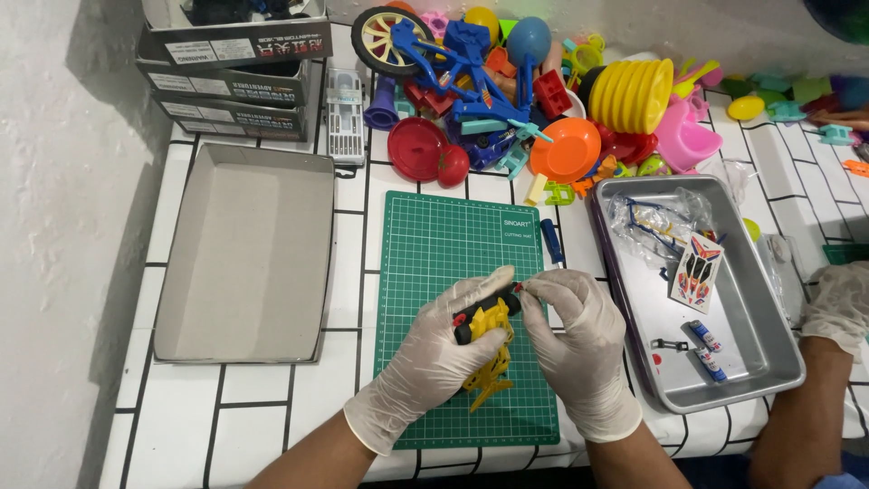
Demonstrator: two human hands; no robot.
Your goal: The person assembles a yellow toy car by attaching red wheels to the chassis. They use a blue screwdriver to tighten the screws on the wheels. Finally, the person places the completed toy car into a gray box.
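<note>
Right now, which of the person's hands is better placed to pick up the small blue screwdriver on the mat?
Probably the right hand. The blue screwdriver lies just beyond its fingertips at the green mat's right edge, while the left hand is wrapped around the yellow toy, holding it.

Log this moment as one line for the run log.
left hand: holds yellow toy | right hand: pinches its black wheel end | over green cutting mat | metal tray at right
</note>
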